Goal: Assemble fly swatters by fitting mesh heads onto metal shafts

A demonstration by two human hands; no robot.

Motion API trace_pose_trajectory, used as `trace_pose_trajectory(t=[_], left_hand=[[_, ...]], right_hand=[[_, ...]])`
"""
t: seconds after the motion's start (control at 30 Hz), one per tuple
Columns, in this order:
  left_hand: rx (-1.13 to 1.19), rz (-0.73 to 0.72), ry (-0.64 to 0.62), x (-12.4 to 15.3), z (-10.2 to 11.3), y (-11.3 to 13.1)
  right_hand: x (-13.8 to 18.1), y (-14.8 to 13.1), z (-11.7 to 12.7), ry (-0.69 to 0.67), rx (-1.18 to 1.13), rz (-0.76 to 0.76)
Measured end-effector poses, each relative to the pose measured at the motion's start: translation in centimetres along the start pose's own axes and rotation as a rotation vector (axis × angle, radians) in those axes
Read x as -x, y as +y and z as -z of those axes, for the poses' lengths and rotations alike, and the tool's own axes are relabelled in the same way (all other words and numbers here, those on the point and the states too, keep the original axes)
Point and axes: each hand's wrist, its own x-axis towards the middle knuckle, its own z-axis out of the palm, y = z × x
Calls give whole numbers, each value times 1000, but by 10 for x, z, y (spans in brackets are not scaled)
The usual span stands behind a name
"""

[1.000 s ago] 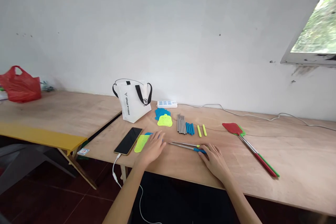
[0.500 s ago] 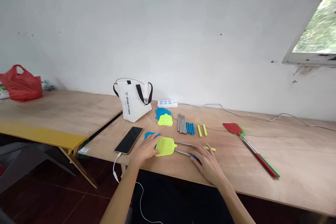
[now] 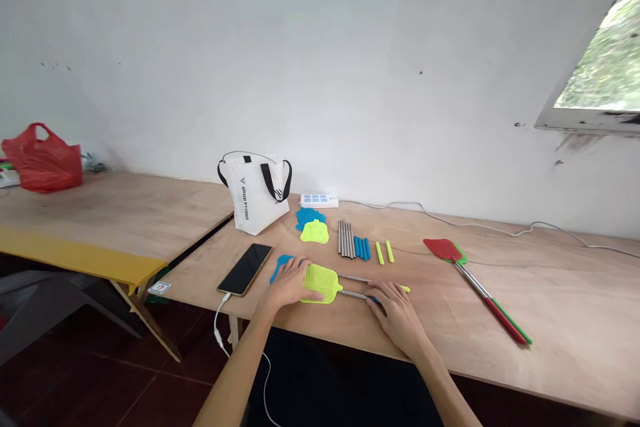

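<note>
My left hand (image 3: pixel 289 284) rests on the table with its fingers pinching the left edge of a yellow mesh swatter head (image 3: pixel 321 283); a blue swatter head (image 3: pixel 278 264) lies partly under the hand. My right hand (image 3: pixel 395 310) is curled round the blue grip end of a metal rod (image 3: pixel 354 294) whose other end meets the yellow head. A second rod with a yellow grip (image 3: pixel 381 283) lies just behind it.
Further back lie a blue and yellow head pair (image 3: pixel 313 227), several metal rods (image 3: pixel 345 239), blue grips (image 3: pixel 362 247) and yellow grips (image 3: pixel 384 251). A phone (image 3: pixel 245 268) on a cable, a white tote bag (image 3: pixel 256 193), finished swatters (image 3: pixel 475 287) and a red bag (image 3: pixel 43 158) stand around.
My left hand has slid the yellow head rightward from beside the phone to the rod's end. My right hand drew the blue-gripped rod slightly left and nearer.
</note>
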Motion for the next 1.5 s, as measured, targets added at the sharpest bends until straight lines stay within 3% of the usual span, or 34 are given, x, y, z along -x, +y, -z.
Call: trace_pose_trajectory(t=[0.1, 0.23, 0.4, 0.67, 0.87, 1.07, 1.5], left_hand=[[64, -9, 108, 0, 2, -1], [334, -21, 211, 4, 12, -2], [522, -150, 347, 8, 25, 10], [775, -175, 439, 1, 22, 17], [895, -141, 410, 3, 23, 18], [1051, -162, 441, 3, 26, 20], [1243, -28, 471, 9, 28, 33]], right_hand=[[2, 2, -3, 9, 59, -31], [5, 9, -16, 34, 160, -155], [8, 15, -27, 83, 190, -334], [5, 12, -18, 90, 127, -144], [1, 12, -11, 77, 79, -45], [2, 9, -9, 28, 125, -70], [0, 7, -5, 51, 28, -96]])
